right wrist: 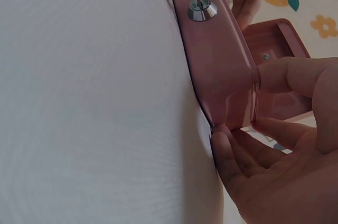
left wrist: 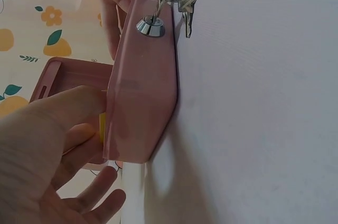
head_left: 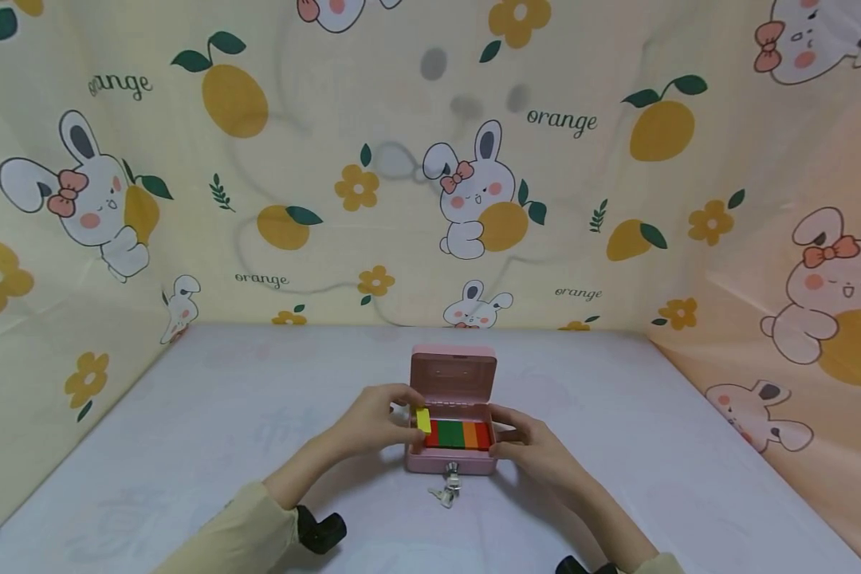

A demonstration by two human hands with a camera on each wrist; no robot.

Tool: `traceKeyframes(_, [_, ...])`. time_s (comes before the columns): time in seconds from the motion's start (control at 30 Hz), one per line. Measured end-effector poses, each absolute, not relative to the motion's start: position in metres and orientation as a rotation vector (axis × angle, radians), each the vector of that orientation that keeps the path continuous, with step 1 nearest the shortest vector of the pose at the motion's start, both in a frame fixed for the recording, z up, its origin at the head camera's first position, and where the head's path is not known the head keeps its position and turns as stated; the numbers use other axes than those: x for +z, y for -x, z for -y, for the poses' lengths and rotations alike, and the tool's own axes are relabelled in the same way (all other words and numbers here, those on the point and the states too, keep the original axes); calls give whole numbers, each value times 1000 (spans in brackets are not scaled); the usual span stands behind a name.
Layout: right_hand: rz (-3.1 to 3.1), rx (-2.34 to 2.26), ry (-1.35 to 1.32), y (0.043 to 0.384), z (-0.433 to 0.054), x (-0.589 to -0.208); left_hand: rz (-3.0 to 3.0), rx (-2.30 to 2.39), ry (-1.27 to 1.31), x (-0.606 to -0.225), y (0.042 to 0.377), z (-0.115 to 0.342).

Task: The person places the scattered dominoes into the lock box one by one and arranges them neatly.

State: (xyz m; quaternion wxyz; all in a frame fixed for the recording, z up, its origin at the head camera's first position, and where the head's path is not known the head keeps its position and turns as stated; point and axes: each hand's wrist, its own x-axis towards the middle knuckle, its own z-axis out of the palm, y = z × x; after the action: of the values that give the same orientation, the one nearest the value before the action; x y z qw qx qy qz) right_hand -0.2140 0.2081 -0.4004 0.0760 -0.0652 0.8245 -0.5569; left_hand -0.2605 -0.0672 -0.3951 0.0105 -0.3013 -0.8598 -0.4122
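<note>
A pink metal cash box [head_left: 450,462] stands on the table with its lid [head_left: 452,376] raised at the back. Inside lies a row of red, green and orange blocks [head_left: 451,434]. My left hand [head_left: 373,421] pinches a yellow block [head_left: 422,420] between thumb and fingers at the box's left end; in the left wrist view those fingers hide most of it. On the opposite side, my right hand [head_left: 534,448] holds the box by its right wall, thumb at the rim and fingers lower against the side in the right wrist view.
A key sits in the front lock [left wrist: 151,26], and a ring with more keys [head_left: 445,496] hangs from it onto the white table [head_left: 186,462]. Patterned cloth [head_left: 402,239] with rabbits and oranges rises behind and at both sides.
</note>
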Motion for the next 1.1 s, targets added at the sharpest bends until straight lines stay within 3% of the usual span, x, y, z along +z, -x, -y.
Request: traceKeyframes(1.1, [-2481, -1655, 174, 214, -207, -400, 2919, -923, 974, -390, 273, 48])
